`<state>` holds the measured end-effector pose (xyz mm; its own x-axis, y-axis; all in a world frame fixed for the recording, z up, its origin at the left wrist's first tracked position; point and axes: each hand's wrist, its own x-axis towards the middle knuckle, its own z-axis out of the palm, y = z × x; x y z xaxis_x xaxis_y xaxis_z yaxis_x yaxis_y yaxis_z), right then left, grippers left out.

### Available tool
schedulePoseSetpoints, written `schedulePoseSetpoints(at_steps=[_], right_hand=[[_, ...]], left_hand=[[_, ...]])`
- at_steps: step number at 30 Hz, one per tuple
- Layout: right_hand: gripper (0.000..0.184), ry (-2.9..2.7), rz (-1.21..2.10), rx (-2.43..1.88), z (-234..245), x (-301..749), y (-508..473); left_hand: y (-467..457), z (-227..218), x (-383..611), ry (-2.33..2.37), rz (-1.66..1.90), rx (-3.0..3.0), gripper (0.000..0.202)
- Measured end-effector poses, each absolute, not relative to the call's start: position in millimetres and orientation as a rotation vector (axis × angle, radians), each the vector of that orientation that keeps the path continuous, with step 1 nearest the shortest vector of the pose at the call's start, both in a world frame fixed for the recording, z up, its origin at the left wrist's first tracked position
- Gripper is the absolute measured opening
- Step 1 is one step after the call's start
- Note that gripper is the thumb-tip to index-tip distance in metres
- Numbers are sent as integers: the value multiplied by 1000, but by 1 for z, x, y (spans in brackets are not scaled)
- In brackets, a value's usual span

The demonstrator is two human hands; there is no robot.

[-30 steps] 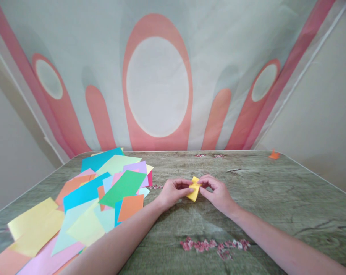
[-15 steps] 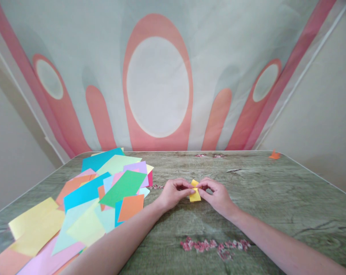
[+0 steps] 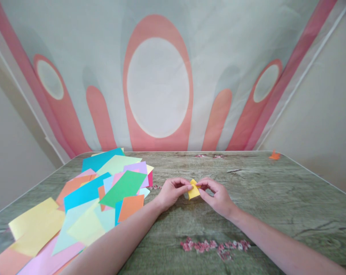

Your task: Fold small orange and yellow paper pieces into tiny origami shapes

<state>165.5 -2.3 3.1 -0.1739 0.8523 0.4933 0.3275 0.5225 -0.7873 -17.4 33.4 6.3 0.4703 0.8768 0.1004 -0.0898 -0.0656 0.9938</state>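
A small piece of folded yellow paper is held between my two hands, above the middle of the table. My left hand pinches its left side, with the thumb on the near face. On the right side, the thumb and fingertips of my right hand grip the paper's edge. Fingertips cover part of the upper folds, so their exact shape is hidden.
Loose coloured sheets, among them a green sheet and an orange square, overlap in a pile on the left. A small orange folded paper stands at the far right corner of the wood-patterned table. Behind hangs a printed backdrop.
The yellow paper has tilted slightly and its lower part has shifted a little to the left. The gap across its middle no longer shows. Both hands stay nearly in place.
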Motion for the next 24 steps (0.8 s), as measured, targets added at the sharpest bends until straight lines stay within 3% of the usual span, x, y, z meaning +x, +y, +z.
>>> schedulePoseSetpoints(at_steps=[24], right_hand=[[14,-1619,781,-1101,-7,159,-4]], left_hand=[[32,3,-12,832,1010,1299,36]])
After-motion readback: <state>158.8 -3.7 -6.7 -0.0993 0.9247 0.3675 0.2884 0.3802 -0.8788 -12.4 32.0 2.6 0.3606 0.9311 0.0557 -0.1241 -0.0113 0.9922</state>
